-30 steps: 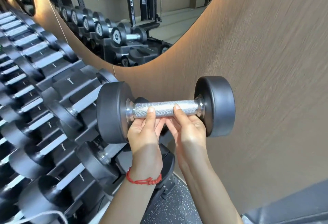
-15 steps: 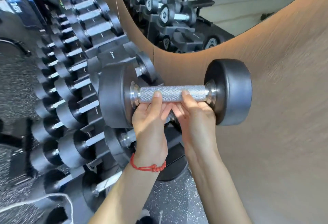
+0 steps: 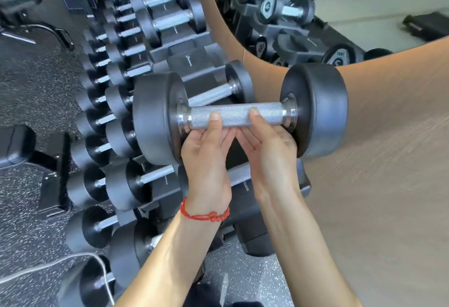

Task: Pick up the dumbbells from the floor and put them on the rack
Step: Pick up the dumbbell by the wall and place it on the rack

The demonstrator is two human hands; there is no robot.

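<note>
My left hand (image 3: 206, 161) and right hand (image 3: 269, 158) cup the dumbbell (image 3: 239, 112) handle from beneath, above the rack (image 3: 245, 199); my fingers are hidden, rack lettering unreadable.

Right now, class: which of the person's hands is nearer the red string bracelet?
Left. The bracelet circles the wrist just below the left hand; the right hand grips the dumbbell handle alongside, farther away.

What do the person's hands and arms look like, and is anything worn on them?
Both forearms are bare, with no sleeves in view. The left hand has a thin red cord bracelet with small knots around the wrist. The right hand wears nothing: no glove, ring or watch is visible. Nails are short and unpainted.
</note>
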